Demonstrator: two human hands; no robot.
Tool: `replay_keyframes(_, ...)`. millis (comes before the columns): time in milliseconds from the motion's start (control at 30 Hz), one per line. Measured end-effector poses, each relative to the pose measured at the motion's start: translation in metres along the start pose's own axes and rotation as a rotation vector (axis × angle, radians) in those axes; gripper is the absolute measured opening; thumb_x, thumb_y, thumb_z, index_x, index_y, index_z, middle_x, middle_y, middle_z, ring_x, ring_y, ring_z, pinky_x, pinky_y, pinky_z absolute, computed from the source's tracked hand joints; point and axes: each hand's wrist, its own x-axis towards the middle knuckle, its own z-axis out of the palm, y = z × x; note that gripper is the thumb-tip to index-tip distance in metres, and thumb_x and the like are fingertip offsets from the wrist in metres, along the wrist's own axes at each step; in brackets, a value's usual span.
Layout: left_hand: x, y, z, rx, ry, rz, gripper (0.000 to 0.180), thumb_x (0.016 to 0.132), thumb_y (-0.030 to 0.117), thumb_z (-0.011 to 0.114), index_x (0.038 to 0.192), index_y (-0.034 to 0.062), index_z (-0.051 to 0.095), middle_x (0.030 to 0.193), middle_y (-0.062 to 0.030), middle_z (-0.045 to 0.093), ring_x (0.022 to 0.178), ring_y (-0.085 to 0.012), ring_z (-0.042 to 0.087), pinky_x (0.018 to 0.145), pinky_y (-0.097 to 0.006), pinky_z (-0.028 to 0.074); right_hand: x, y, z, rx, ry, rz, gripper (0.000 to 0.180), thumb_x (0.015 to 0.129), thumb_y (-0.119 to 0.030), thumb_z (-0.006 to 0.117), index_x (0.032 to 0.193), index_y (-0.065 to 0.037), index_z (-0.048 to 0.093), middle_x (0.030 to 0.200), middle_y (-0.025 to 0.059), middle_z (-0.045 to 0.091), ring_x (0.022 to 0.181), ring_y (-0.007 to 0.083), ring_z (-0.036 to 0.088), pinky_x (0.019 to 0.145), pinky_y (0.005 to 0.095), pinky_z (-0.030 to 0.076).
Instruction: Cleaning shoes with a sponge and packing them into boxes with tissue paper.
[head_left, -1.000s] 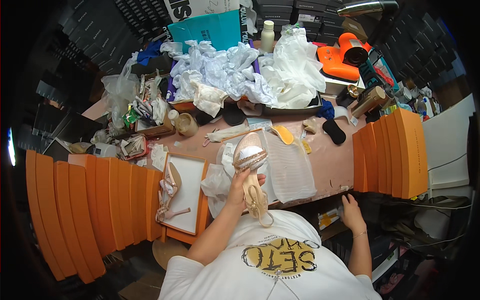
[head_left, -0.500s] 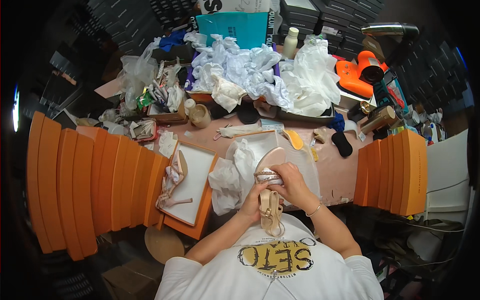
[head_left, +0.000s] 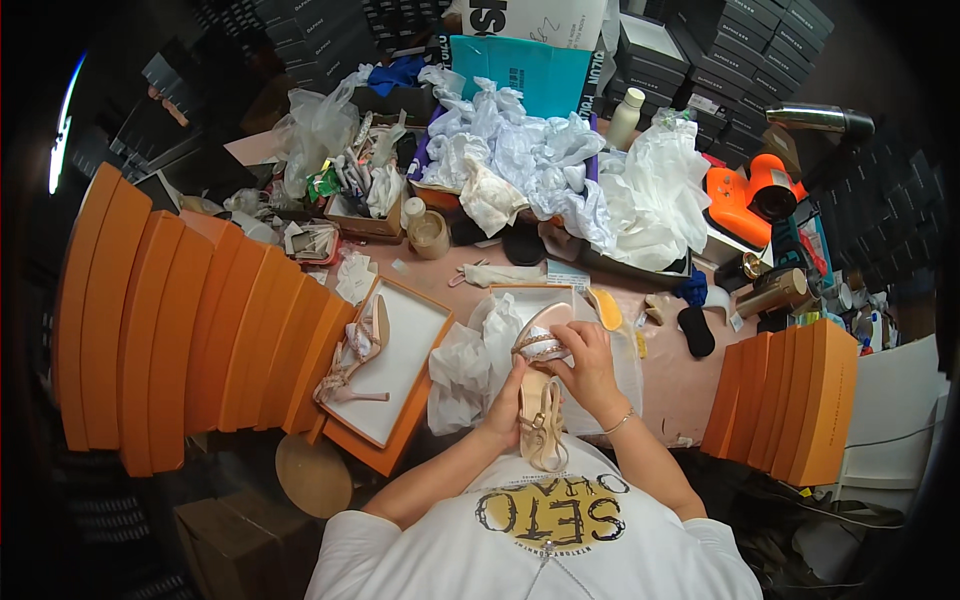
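Note:
In front of my chest is a beige strappy sandal [head_left: 538, 398], its toe pointing away from me and its buckled ankle strap near my shirt. My left hand [head_left: 508, 408] is closed round the middle of the sandal. My right hand [head_left: 588, 368] is closed at the braided toe straps, thumb and fingers against them. White tissue stuffing [head_left: 543, 345] shows under these straps. A matching high-heeled sandal [head_left: 374, 330] lies on its side in an open orange box [head_left: 412, 385] with a white inside, left of my hands.
Orange shoeboxes stand in a row at left [head_left: 200, 330] and right [head_left: 785, 400]. Crumpled tissue [head_left: 465, 365] lies beside my hands. Behind are a paper-filled box [head_left: 500, 140], a glue jar [head_left: 428, 233], an orange device [head_left: 745, 195] and a yellow insole-shaped piece [head_left: 604, 309].
My view has turned, so the table and boxes sit tilted and shifted in the picture. Both hands stay on the sandal; my right fingers have shifted slightly at the toe straps.

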Motion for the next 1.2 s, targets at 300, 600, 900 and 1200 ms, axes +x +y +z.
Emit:
replay_keyframes(300, 0.020, -0.021, 0.033, 0.137, 0.123, 0.402, 0.057, 0.100, 0.046, 0.033, 0.143, 0.0088, 0.029, 0.132, -0.0156, 0.046, 0.124, -0.0242, 0.044, 0.103, -0.035, 0.038, -0.053, -0.019, -0.033, 0.688, -0.364, 0.299, 0.102, 0.073, -0.025, 0.078, 0.148, 0.000, 0.014, 0.145, 0.0200, 0.030, 0.131, 0.0323, 0.036, 0.104, 0.0371, 0.034)
replay_keyframes(600, -0.007, 0.135, -0.007, 1.852, 0.281, 0.568, 0.038, 0.087, 0.016, 0.061, 0.121, 0.0005, 0.057, 0.112, -0.0188, 0.060, 0.101, -0.0310, 0.060, 0.086, -0.035, 0.049, -0.114, 0.004, -0.073, 1.397, 0.024, 0.713, 0.084, 0.072, -0.018, 0.062, 0.145, 0.000, 0.027, 0.119, 0.0194, 0.055, 0.084, 0.0158, 0.055, 0.078, 0.0268, 0.048)
replay_keyframes(900, 0.063, 0.082, 0.044, 1.692, -0.067, 0.345, 0.062, 0.086, 0.034, 0.066, 0.134, 0.0025, 0.044, 0.129, -0.0194, 0.051, 0.120, -0.0315, 0.051, 0.099, -0.039, 0.042, -0.108, 0.004, -0.087, 0.825, -0.042, 0.611, 0.069, 0.078, -0.015, 0.061, 0.141, -0.001, 0.037, 0.124, 0.0183, 0.055, 0.094, 0.0228, 0.058, 0.084, 0.0307, 0.048)
replay_keyframes(1200, 0.045, -0.008, -0.013, 0.347, 0.095, -0.109, 0.048, 0.093, 0.037, 0.052, 0.128, 0.0044, 0.046, 0.104, -0.0122, 0.061, 0.087, -0.0212, 0.064, 0.071, -0.035, 0.056, -0.185, 0.072, -0.038, 0.070, 0.237, 0.699, 0.055, 0.082, -0.020, 0.068, 0.131, -0.005, 0.048, 0.136, 0.0265, 0.039, 0.115, 0.0422, 0.049, 0.096, 0.0436, 0.042)
